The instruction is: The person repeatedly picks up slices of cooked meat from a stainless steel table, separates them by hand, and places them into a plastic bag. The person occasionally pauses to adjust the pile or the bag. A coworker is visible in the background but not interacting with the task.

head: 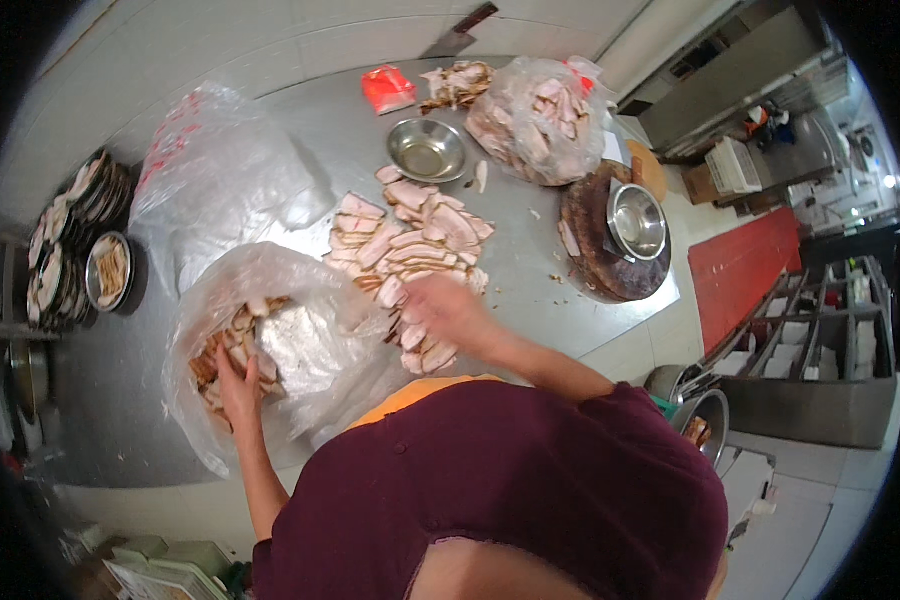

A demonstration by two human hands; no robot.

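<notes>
My left hand (pixel 238 375) reaches into an open clear plastic bag (pixel 184 352) on the steel table, its fingers spread over sliced meat (pixel 214 367) inside. Whether it grips any slice cannot be told. My right hand (pixel 442 307), somewhat blurred, is over the near part of a spread of pale, brown-edged meat slices (pixel 420 244); its fingertips are at the slices, and whether they hold one is unclear. An empty steel bowl (pixel 426 150) stands just beyond the spread. A larger filled bag of meat (pixel 540 127) lies at the back right.
Behind the open bag is another plastic bag (pixel 217 172). Stacked plates of slices (pixel 60 277) and a small bowl of slices (pixel 109 271) stand at left. A round chopping block (pixel 592 247) bears a steel bowl (pixel 636 223) and a cleaver. Another cleaver (pixel 461 34) is by the wall.
</notes>
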